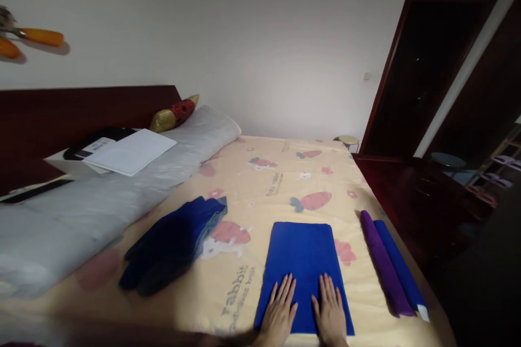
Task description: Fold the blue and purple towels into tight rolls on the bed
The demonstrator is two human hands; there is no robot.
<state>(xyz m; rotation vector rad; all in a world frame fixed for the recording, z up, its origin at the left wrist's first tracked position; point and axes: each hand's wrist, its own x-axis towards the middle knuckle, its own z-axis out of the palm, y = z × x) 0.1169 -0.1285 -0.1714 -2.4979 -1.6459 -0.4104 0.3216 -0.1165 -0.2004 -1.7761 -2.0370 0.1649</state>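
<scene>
Spreading across the view is a bed under a pale yellow cotton sheet printed with rabbits and carrots [260, 184], and two bare hands are resting at its near edge. Left hand [280, 312] and right hand [330, 312] are both lying flat, palms down and fingers spread, pressing on the near end of one folded bright blue rectangular towel [303, 260]; neither is pinching anything. That towel is lying near the middle of the near side, its long sides running away from the person.

Just to its right, two rolled towels are lying side by side and touching: one purple roll [382, 263] and one blue roll [401, 265], close to the bed's right edge. To the left, well apart, one crumpled dark blue cloth heap [173, 244] is sitting. Bare sheet is stretching open beyond the folded towel toward the far wall.

Along the far left, a long grey pillow [122, 184] is carrying one white flat sheet-like board [132, 152], with one red-and-gold cushion [175, 114] behind.
</scene>
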